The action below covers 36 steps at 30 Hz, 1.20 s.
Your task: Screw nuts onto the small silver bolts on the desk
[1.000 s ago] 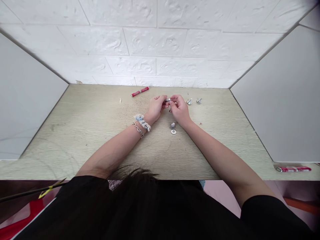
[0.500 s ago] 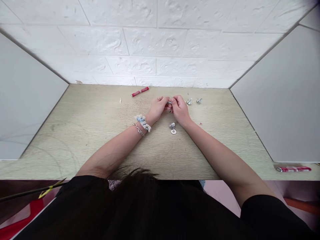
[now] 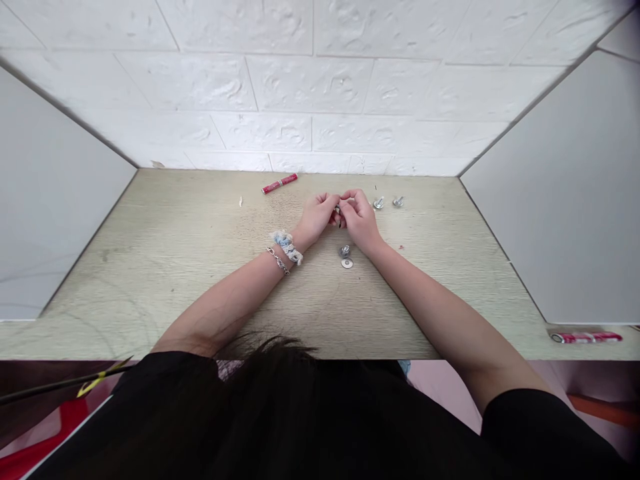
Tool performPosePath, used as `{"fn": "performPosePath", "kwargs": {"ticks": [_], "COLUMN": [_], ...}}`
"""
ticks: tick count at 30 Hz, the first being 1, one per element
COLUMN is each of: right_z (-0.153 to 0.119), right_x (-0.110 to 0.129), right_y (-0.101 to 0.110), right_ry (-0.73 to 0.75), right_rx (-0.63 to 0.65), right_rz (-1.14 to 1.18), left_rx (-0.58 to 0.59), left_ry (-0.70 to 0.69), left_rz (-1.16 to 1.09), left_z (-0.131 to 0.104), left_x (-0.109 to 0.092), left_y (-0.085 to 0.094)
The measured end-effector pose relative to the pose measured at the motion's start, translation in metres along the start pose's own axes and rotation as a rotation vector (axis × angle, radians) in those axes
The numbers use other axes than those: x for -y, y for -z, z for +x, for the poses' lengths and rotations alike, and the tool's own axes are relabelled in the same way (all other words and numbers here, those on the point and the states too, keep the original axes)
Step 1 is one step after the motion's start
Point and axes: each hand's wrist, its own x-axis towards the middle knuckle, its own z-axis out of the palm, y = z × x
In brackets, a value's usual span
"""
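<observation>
A big white brick wall stands behind a pale table. Over the table, the left hand and right hand meet, fingertips pinched together on a small thing. A red tube lies near the wall; another red tube lies far off by the right panel. Two shiny metal parts sit just right of the right hand. A third metal part sits nearer the person, a flat ring just beside it. Last, the small metal piece is right between both hands' fingertips, neither hand clearly nearer; fingers hide which way its long side points.
</observation>
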Motion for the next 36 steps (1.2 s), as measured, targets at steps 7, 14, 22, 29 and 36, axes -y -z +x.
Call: {"fn": "performPosePath", "kwargs": {"ticks": [7,14,22,29,36], "right_z": [0.0,0.001,0.0019,0.002,0.0019], "right_x": [0.0004,0.0002,-0.0007,-0.0055,-0.0061], "right_y": [-0.0002,-0.0012,-0.0011,0.0011,0.0001], "right_ry": [-0.002,-0.003,0.001,0.081,0.073], "right_rx": [-0.006,-0.017,-0.055,-0.06,-0.02], "right_rz": [0.007,-0.025,-0.061,-0.151,-0.14], "left_rx": [-0.06,-0.141,-0.137,-0.13,-0.139], "left_ry": [-0.043,-0.063,-0.08,-0.086,-0.1], "left_rz": [-0.09,0.001,0.035,0.035,0.024], "left_z": [0.0033,0.0031,0.0022,0.0035,0.0036], "left_x": [0.0043,0.0034,0.0022,0.0042,0.0048], "left_y": [-0.0002,0.0016,0.0002,-0.0002,0.0001]}}
